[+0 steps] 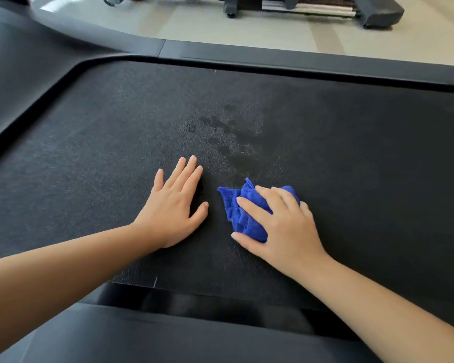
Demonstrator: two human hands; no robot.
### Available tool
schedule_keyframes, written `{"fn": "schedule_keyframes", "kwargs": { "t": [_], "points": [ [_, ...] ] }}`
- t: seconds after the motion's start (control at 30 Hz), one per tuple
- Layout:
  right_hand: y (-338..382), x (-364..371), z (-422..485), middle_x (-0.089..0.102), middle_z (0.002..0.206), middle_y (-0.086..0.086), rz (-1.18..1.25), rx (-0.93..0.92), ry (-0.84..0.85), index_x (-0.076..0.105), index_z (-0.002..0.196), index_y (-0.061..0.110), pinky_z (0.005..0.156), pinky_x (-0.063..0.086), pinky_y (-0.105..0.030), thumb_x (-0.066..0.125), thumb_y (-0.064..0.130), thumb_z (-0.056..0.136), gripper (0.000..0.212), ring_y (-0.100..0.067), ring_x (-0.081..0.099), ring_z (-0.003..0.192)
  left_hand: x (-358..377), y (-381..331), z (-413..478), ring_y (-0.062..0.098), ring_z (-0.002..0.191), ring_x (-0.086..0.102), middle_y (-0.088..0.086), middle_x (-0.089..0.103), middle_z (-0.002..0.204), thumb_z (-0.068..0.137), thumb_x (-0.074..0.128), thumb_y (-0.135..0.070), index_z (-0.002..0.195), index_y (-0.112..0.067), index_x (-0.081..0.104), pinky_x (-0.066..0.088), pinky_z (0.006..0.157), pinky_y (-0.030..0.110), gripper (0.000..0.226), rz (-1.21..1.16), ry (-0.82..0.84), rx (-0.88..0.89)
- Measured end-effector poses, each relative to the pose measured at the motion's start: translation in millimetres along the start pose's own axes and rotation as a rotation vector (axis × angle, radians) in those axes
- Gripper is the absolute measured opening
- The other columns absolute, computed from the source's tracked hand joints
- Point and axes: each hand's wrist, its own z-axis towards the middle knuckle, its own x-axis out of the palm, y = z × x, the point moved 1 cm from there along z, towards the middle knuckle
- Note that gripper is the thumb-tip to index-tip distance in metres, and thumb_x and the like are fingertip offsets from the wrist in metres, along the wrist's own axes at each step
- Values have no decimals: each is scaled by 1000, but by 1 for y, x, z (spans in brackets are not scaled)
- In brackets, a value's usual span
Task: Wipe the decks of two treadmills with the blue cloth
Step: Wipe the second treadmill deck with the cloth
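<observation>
The blue cloth (243, 213) is bunched into a wad on the dark textured deck (89, 166) of the treadmill, about midway along the visible stretch and closer to the near edge than to the far one. It is held down by the right hand (281, 224): the fingers are spread and curled over the top of the wad, the thumb is laid along its near side, and the cloth is thus clamped between hand and deck. The wad's long axis is seen to run from the near edge toward the far edge, with a loose corner poking out beyond the fingertips. The left hand (173, 208) is laid flat on the deck just beside the cloth, not touching it, with fingers straight and nearly together and the thumb held out; nothing is held in it, and it is judged to be used as a brace. A patch of darker marks (231, 137), perhaps damp, is found on the deck straight beyond the cloth's loose corner, toward the far edge rail (299, 61). The patch is nearer to the cloth hand than to the bracing hand, so a push away from the body along the cloth's own axis is judged to be what the next stroke calls for. Large parts of the deck to either side are judged as yet to be wiped. Whether the second treadmill is in view cannot be told.
</observation>
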Motion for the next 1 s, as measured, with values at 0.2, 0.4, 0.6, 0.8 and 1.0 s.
{"fn": "schedule_keyframes", "kwargs": {
  "t": [0.2, 0.4, 0.6, 0.8, 1.0],
  "points": [
    [-19, 9, 21, 64, 118, -9, 44, -61, -36, 69, 109, 25, 74, 51, -51, 46, 64, 73, 58, -34, 60, 106, -1, 3, 3, 7, 140, -9, -14, -5, 150, 78, 15, -58, 147, -19, 16, -3, 113, 43, 79, -46, 20, -31],
    [-56, 34, 90, 64, 114, -7, 45, -20, -36, 69, 108, 25, 73, 51, -51, 45, 66, 71, 61, -33, 60, 102, 0, 4, 4, 6, 141, -8, -11, 0, 153, 80, 19, -58, 147, -20, 19, -3, 112, 41, 77, -49, 48, -47],
    [-93, 58, 174, 49, 134, -1, 23, 91, 102, 55, 129, 31, 92, 40, -49, 53, 65, 79, 60, -27, 40, 123, -2, 5, 2, 8, 142, -4, -8, 6, 155, 85, 28, -52, 146, -19, 23, 6, 111, 46, 69, -22, 71, -37],
    [-131, 79, 260, 41, 139, 1, 37, 184, 162, 47, 135, 34, 99, 32, -49, 51, 64, 82, 60, -26, 33, 128, -2, 3, 1, 17, 142, 9, -2, 16, 155, 85, 37, -46, 145, -15, 28, 6, 110, 42, 68, -15, 78, -21],
    [-134, 87, 287, 41, 138, -3, 21, 306, 152, 47, 135, 33, 98, 32, -47, 50, 63, 83, 60, -27, 32, 128, -2, 4, 1, 17, 142, 12, -3, 19, 154, 83, 40, -46, 145, -15, 28, 9, 109, 42, 70, -15, 47, -10]
  ]
}}
